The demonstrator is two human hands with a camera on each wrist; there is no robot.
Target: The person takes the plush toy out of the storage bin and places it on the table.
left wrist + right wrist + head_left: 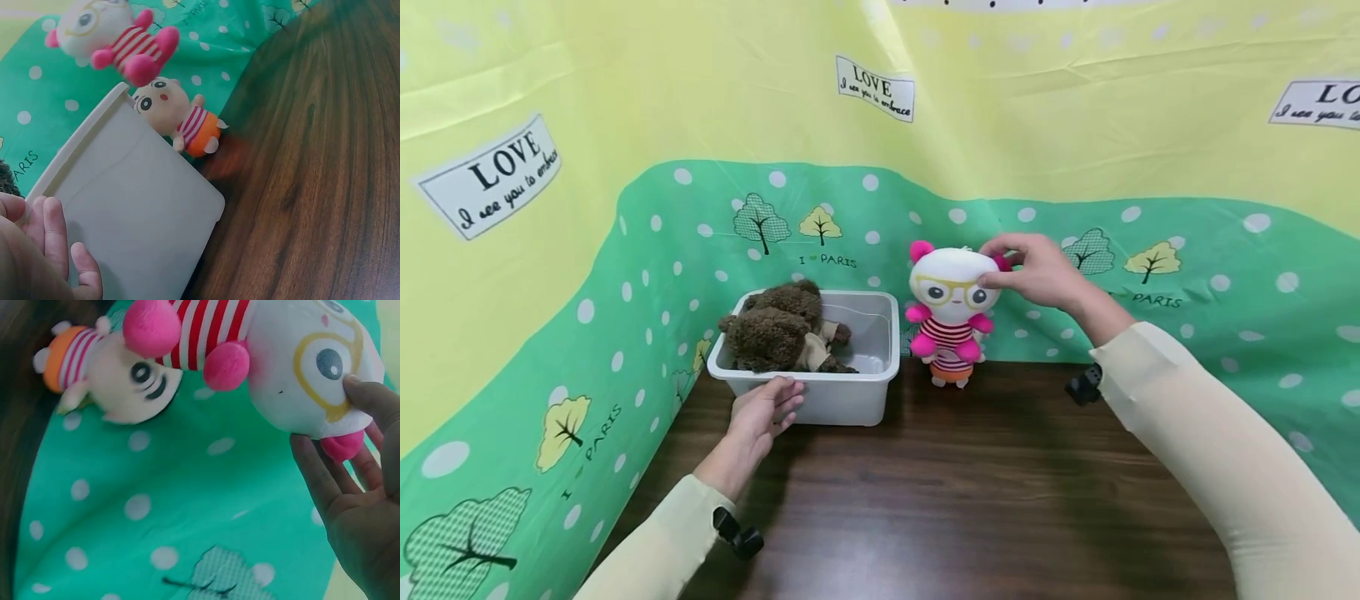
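Observation:
My right hand pinches the head of a white-faced plush toy with yellow glasses, pink ears and a striped body. In the right wrist view the thumb presses its face, and the other fingers are partly hidden behind the head. Directly below and behind it, a smaller doll in a striped top and orange bottoms is partly covered. My left hand is at the front wall of a light grey plastic bin, fingers relaxed near the rim. Inside the bin lie two brown curly teddy bears.
A dark wooden table bears the bin and the small doll. Behind and at the left hangs a green and yellow printed cloth. The bin stands near the cloth's left corner. Small black devices are on both wrists.

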